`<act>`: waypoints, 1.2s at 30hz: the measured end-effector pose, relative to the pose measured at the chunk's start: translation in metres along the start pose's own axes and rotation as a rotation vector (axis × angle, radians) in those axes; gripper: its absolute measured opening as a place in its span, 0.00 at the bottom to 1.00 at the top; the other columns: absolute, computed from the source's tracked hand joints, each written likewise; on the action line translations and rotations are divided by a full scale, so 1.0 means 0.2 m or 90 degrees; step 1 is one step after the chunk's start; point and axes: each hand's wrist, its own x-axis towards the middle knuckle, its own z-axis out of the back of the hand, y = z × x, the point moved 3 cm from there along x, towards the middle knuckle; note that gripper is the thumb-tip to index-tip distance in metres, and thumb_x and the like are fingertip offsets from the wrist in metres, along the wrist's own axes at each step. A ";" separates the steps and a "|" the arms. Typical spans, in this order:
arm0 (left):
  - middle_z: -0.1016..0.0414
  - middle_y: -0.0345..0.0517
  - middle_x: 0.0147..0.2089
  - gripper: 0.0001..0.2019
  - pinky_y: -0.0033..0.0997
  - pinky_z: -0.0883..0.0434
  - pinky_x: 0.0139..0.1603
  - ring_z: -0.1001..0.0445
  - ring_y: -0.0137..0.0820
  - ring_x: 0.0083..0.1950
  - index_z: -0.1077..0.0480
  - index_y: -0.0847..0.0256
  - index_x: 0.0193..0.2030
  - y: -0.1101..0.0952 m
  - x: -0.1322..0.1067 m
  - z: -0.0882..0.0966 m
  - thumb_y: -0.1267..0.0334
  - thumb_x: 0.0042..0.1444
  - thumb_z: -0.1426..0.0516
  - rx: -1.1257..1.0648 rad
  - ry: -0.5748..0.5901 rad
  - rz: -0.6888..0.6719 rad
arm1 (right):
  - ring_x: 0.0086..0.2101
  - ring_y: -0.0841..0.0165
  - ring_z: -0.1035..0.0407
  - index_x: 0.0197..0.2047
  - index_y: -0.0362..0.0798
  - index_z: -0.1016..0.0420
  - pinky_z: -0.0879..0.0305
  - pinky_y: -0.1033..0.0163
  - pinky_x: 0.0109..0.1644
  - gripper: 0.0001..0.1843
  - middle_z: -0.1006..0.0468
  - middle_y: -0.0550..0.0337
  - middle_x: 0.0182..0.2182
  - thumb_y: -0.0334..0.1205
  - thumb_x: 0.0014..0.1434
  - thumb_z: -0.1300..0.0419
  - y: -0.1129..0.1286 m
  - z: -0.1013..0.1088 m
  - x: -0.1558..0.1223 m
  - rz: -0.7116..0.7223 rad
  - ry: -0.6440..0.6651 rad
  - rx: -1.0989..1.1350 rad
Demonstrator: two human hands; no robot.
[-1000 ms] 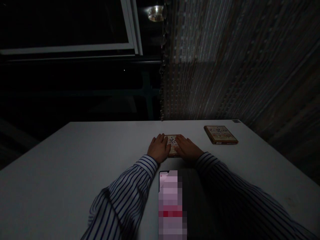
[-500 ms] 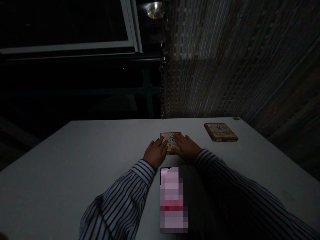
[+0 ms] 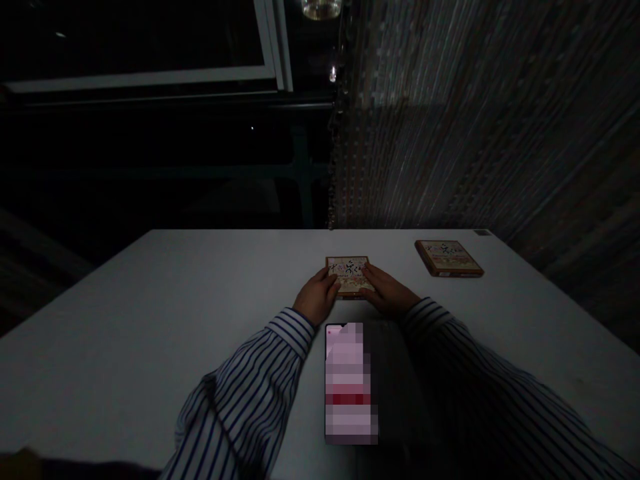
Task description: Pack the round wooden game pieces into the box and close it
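Observation:
A flat, square box (image 3: pixel 350 280) with a brown edge and dark brush-style lettering on its pale lid lies on the white table. My left hand (image 3: pixel 316 298) holds its left side, the thumb over the near left corner and the fingers along the edge. On the opposite side, my right hand (image 3: pixel 393 292) grips the box with its fingers at the right edge and the thumb near the front corner. Below the hands, a phone (image 3: pixel 349 383) with a lit, blurred pinkish screen lies between my striped sleeves.
A second similar box (image 3: pixel 449 259) lies at the back right of the white table (image 3: pixel 240 280). Beyond the table's far edge hangs a bead or string curtain (image 3: pixel 400 147). A pale-framed dark window (image 3: pixel 150 80) is at the upper left. The room is dim.
My hands have slid from lying over the box's lid to its left and right sides, so more of the lid shows. The camera view has shifted slightly.

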 end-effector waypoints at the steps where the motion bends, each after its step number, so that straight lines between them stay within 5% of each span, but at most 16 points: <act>1: 0.38 0.52 0.57 0.19 0.29 0.41 0.58 0.38 0.32 0.57 0.33 0.65 0.50 0.00 0.00 0.00 0.58 0.60 0.58 -0.017 -0.011 0.004 | 0.59 0.59 0.54 0.60 0.30 0.48 0.52 0.53 0.60 0.34 0.49 0.37 0.60 0.47 0.58 0.54 0.00 0.00 0.00 -0.002 -0.013 0.023; 11: 0.27 0.50 0.46 0.13 0.32 0.34 0.51 0.30 0.34 0.47 0.30 0.65 0.45 0.05 0.01 0.04 0.68 0.54 0.51 -0.177 -0.072 0.118 | 0.51 0.64 0.38 0.51 0.40 0.33 0.44 0.58 0.56 0.22 0.31 0.48 0.50 0.42 0.58 0.54 -0.03 0.05 -0.03 -0.059 -0.143 0.092; 22: 0.27 0.54 0.46 0.16 0.35 0.35 0.49 0.29 0.38 0.46 0.31 0.65 0.47 0.08 0.06 0.04 0.64 0.53 0.48 -0.348 -0.060 0.213 | 0.40 0.65 0.30 0.48 0.46 0.30 0.38 0.64 0.43 0.20 0.24 0.54 0.42 0.44 0.57 0.52 -0.03 0.13 0.03 -0.220 -0.043 0.094; 36: 0.29 0.58 0.49 0.16 0.36 0.37 0.52 0.30 0.38 0.49 0.31 0.68 0.46 0.12 0.05 0.02 0.64 0.50 0.45 -0.519 -0.078 0.295 | 0.39 0.64 0.30 0.47 0.47 0.29 0.40 0.64 0.40 0.19 0.23 0.54 0.40 0.44 0.56 0.52 -0.03 0.15 0.07 -0.250 -0.002 0.038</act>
